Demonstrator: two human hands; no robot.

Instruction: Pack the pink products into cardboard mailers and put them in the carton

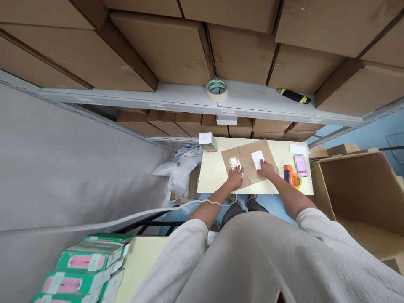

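Note:
A flat brown cardboard sheet (pixel 249 153) lies at a slant on the cream table. My left hand (pixel 236 177) rests on it with fingers spread, its tips at a shiny, glare-covered patch (pixel 234 162) whose kind I cannot make out. On the right half of the cardboard is a small white paper (pixel 257 158). My right hand (pixel 267 169) has its thumb and forefinger at that paper's lower right edge, closed on it. Right of this hand lies an orange tape dispenser (pixel 291 176) with a roll of clear tape.
A green and white box (pixel 208 142) stands at the table's (pixel 210 176) back left. A roll of masking tape (pixel 216 90) and a utility knife (pixel 294 96) lie on the shelf above. A large open carton (pixel 360 185) stands right. A white cable (pixel 126 219) crosses at left.

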